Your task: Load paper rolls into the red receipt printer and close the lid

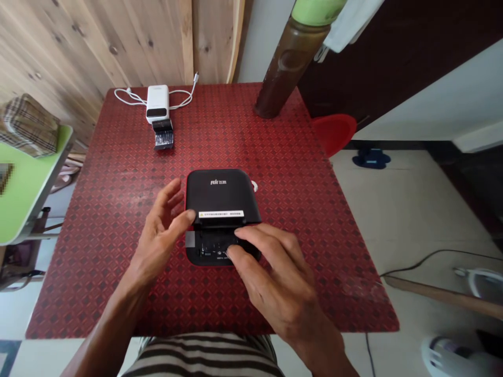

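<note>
A black, box-like device (220,195) with rounded corners lies on the red patterned table in front of me. White lettering marks its top, and a white warning label (221,214) crosses its near edge. Below the label, a dark, glossy recessed part (214,241) shows small pale marks. My left hand (167,222) is open at the device's left side, its thumb tip at the label's left end and its fingers curved beside the casing. Over the recess, my right hand (275,267) has thumb and index finger bent in a pinch; what lies between them is unclear.
On the red table (118,235) are a white power bank (157,102) with a white cable, a crumpled black wrapper (163,135) and a tall brown bottle (288,65) with a green lid. A red stool (338,131) stands at right, a green table (27,193) at left.
</note>
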Demonstrator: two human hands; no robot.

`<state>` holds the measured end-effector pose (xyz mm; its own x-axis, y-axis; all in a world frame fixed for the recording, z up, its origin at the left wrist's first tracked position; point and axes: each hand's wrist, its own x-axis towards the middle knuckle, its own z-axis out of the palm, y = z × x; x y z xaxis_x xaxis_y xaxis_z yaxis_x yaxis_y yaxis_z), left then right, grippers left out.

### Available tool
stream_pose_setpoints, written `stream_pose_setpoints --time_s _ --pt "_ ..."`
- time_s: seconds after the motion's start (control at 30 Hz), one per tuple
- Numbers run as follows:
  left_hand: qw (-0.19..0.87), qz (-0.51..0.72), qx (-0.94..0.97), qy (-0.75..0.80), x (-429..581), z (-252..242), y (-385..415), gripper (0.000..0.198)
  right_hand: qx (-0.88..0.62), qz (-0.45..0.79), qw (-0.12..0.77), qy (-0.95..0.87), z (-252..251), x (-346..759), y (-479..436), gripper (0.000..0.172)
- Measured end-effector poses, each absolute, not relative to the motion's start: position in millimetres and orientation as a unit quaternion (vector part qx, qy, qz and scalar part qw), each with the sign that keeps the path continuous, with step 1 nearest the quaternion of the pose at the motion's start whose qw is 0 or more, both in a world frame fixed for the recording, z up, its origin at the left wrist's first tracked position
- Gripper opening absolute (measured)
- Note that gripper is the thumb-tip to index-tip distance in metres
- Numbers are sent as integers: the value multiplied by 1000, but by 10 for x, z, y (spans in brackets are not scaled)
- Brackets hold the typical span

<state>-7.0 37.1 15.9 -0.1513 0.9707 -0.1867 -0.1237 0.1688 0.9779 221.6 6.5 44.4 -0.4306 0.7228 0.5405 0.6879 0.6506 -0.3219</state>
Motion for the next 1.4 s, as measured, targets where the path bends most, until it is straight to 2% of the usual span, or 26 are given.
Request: stream_pose_setpoints --time_s 0.17,0.63,0.8,0.9,0.97,1.07,1.27,1.4 --pt "607 481 357 523 -63 59 243 67 -428 41 320 -844 398 2199 139 17" --pt "563 483 377 554 -72 27 285 72 -417 87 325 -844 334 2206 159 10" --pt "595 497 335 535 -84 -39 164 64 -436 121 425 -784 283 2254 46 29" --pt "602 504 341 517 -104 -57 45 61 -522 142 477 -693 145 2304 -79 32" --pt "598 500 346 522 -112 -54 -7 61 -579 184 480 -633 2 2321 -163 31" --pt "593 492 351 532 -109 -31 -27 64 -598 249 457 -609 -197 2294 -257 41" --pt "590 494 343 539 -80 -9 2 59 -572 238 448 -644 -320 2140 -286 53" --pt "592 514 319 532 -30 -24 4 59 -563 289 452 -629 -384 2096 -241 63"
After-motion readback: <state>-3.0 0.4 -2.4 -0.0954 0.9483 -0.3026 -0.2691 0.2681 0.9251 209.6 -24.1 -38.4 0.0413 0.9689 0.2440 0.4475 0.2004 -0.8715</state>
